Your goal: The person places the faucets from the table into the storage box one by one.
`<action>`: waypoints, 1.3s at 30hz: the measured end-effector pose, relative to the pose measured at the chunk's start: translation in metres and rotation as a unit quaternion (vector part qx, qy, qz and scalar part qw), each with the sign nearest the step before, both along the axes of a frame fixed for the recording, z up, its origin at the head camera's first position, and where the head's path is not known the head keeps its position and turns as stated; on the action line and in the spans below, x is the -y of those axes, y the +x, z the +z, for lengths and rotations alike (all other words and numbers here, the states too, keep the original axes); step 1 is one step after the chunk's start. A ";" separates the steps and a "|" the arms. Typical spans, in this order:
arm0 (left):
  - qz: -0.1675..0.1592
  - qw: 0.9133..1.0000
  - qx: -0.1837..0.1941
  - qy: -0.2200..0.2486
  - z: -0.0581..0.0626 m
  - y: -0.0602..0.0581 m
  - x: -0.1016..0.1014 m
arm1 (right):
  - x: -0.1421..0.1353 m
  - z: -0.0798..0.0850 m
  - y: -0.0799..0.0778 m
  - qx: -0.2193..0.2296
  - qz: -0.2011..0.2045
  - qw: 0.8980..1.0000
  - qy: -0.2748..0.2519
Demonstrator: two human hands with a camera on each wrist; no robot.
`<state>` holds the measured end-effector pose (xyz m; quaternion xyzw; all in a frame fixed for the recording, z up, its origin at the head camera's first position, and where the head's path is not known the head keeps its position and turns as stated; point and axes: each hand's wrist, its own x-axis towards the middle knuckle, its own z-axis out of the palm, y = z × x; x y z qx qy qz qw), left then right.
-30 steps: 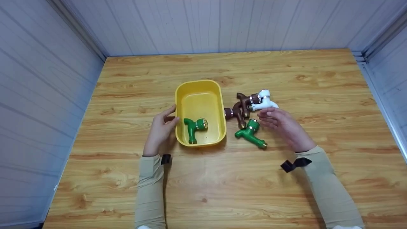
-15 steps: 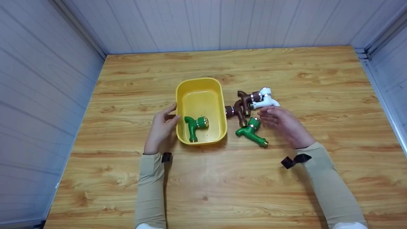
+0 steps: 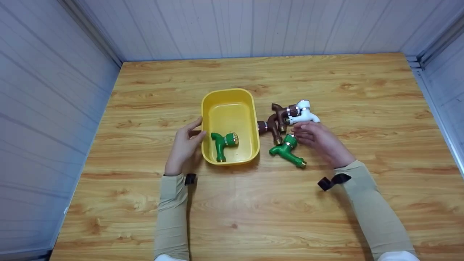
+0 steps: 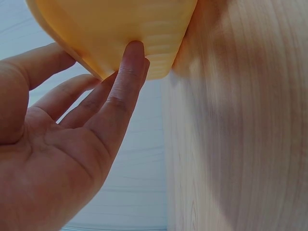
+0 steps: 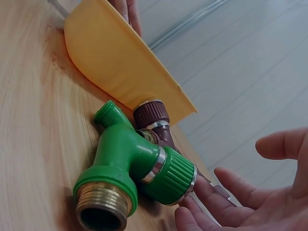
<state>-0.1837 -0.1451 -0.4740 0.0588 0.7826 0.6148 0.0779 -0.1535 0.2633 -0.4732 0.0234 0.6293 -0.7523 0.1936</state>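
A yellow plastic bin point(image 3: 230, 112) stands on the table with a green tap point(image 3: 221, 145) lying in its near end. My left hand point(image 3: 185, 146) touches the bin's left outer wall with fairly straight fingers; the left wrist view shows fingertips point(image 4: 132, 50) against that wall. Right of the bin lie a second green tap point(image 5: 125, 149), two brown taps point(image 3: 273, 128) point(image 3: 280, 115) and a white tap point(image 3: 305, 115). Spread and relaxed, my right hand point(image 3: 322, 141) hovers beside the green tap's knob, just below the white tap, holding nothing. Whether its fingertips touch the knob I cannot tell.
The wood-grain table point(image 3: 232, 210) has pale panel walls point(image 3: 235, 29) behind it and on both sides. One brown tap's knob sits right against the bin's right wall. Dark straps point(image 3: 333, 181) circle both wrists.
My right hand has shifted slightly left, closer to the loose green tap's knob. My left hand stays at the bin, and the taps keep their places.
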 end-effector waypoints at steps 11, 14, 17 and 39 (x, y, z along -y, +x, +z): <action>0.002 1.000 0.012 -0.002 -0.001 -0.001 0.000 | 0.010 -0.002 -0.002 0.003 0.024 0.994 0.109; 0.005 1.000 0.016 0.003 0.000 -0.001 0.000 | 0.012 -0.004 -0.001 -0.010 0.035 0.990 0.136; 0.010 1.000 0.015 0.001 0.001 -0.001 0.000 | 0.013 -0.006 -0.001 -0.021 0.040 0.987 0.153; -0.013 0.999 0.021 -0.026 0.022 0.007 -0.003 | 0.014 -0.011 0.000 -0.076 0.070 0.969 0.225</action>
